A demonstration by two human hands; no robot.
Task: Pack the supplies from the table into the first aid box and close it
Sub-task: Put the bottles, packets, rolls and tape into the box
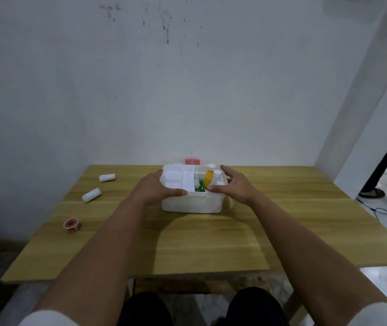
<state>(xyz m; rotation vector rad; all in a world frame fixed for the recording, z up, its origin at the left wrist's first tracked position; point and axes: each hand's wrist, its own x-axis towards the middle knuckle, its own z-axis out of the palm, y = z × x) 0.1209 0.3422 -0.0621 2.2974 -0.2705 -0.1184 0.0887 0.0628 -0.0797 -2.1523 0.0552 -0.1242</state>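
A white translucent first aid box (191, 204) stands open at the table's far middle. Inside it sit a white divided tray (179, 177), a yellow bottle (209, 178), a green packet (199, 185) and small white bottles (211, 166). My left hand (155, 188) rests on the box's left rim, thumb lying along the tray's front edge. My right hand (232, 184) hovers at the right rim, thumb touching the yellow bottle's base. Two white bandage rolls (107, 177) (91, 195) and a red-and-white tape roll (72, 225) lie on the table to the left.
A red lid part (192, 161) shows behind the box against the wall. The wooden table (282, 220) reaches the wall. On the floor at right are a person's sandalled foot (372, 192) and a cable (376, 210).
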